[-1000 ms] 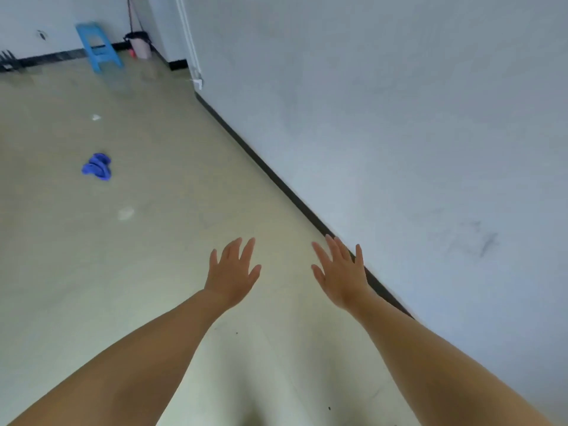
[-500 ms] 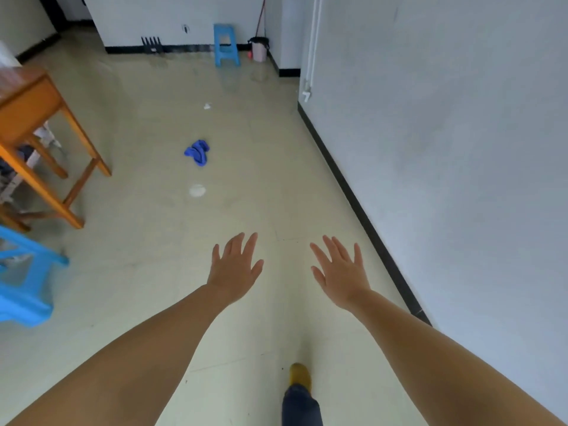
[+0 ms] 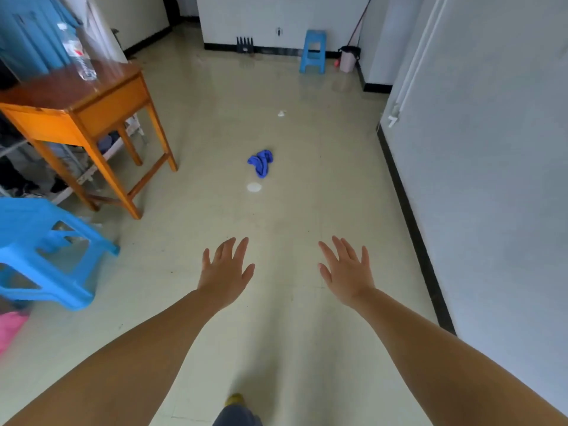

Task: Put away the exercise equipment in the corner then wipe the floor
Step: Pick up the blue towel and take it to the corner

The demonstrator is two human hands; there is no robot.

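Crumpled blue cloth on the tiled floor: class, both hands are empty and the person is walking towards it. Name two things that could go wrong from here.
1. The crumpled blue cloth lies beside a pale round wet-looking patch on the glossy cream floor; a foot could slip there.
2. The bright blue plastic stool and orange wooden table crowd the left side, so the left hand or a leg might knock them. The right hand is open too.

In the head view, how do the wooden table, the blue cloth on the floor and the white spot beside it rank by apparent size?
Largest to smallest:
1. wooden table, though it is nearer the camera
2. blue cloth
3. white spot
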